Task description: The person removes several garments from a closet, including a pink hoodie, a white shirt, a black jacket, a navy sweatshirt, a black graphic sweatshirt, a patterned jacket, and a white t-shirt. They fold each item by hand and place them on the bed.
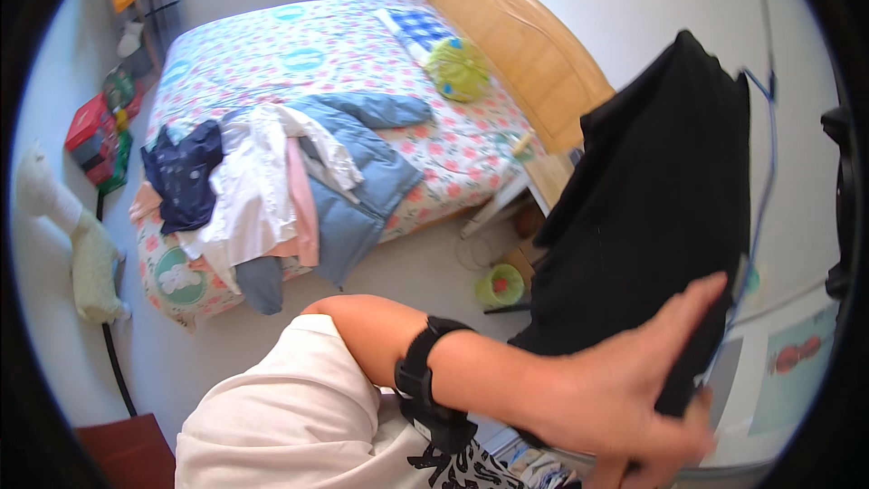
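Observation:
A large black cloth garment (645,204) hangs at the right, its folds reaching down to the hands. A thin blue hanger or cord (767,170) runs along its right side. My left hand (631,387), with a black band and device on the wrist, reaches across from the left to the garment's lower end. Its thumb is spread, and black cloth shows between thumb and fingers; blur hides whether it grips. More blurred skin beneath it, at the bottom edge, may be my right hand (607,472), mostly hidden.
A flowered bed (461,156) holds a blue padded jacket (360,170), a white shirt (258,183), a navy garment (183,176) and a yellow-green bundle (458,70). A green bin (499,285) stands on the floor beside a small table (548,176). Left is a plush toy (95,272).

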The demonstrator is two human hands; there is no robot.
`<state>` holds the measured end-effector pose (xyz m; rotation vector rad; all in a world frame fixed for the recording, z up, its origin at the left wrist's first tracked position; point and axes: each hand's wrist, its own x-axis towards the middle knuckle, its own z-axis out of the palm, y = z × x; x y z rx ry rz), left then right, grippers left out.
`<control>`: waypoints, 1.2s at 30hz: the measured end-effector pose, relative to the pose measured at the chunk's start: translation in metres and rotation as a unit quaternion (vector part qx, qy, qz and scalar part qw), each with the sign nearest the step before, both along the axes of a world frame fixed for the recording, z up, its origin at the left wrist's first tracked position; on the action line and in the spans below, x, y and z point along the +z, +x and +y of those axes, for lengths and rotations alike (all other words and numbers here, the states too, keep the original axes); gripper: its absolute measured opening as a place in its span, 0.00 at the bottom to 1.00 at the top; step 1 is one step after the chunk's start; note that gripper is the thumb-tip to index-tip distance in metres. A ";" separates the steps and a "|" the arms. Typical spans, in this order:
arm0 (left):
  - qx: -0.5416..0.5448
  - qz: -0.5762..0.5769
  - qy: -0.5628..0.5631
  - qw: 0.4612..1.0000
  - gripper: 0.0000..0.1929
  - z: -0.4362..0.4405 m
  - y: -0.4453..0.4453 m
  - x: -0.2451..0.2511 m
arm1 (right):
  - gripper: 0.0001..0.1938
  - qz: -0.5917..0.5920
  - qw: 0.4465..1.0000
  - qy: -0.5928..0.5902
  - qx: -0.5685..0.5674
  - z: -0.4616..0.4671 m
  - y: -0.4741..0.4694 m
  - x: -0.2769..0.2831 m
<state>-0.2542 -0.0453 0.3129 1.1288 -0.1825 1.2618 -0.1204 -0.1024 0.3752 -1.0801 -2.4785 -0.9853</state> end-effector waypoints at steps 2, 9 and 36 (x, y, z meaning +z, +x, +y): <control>-0.020 -0.022 -0.099 0.995 0.47 0.016 -0.043 -0.016 | 0.37 0.026 0.993 -0.087 0.069 0.020 -0.041 -0.014; 0.659 0.351 0.267 0.610 0.23 0.084 -0.320 -0.150 | 0.33 0.065 0.894 -0.411 0.169 0.071 -0.118 -0.069; -0.189 0.567 -0.076 0.798 0.13 0.167 0.212 -0.330 | 0.22 0.580 0.691 -0.169 -0.396 -0.183 0.252 -0.109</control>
